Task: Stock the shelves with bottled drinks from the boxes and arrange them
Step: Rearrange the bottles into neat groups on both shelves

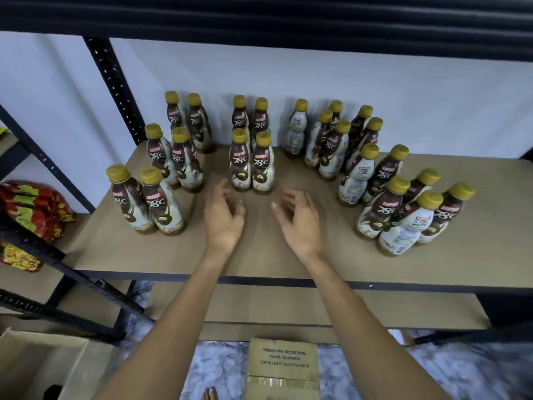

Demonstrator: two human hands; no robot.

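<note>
Both forearms outstretched, left hand (223,215) and right hand (298,219) empty

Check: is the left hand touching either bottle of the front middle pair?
Apart. The head view shows bare shelf between the left hand and the front middle pair; its fingers stop short of the bottle bases. The hand is open and empty.

Viewpoint: head-worn, wide-angle, standing just in front of the shelf board (259,264).
Facing: forward and down, onto the board's top and toward the wall behind it.
Nearness: close; forearms reach in from the bottom edge over the board's front edge.
Below the board: floor, cardboard box (282,368).
Shared: single view only.
</note>
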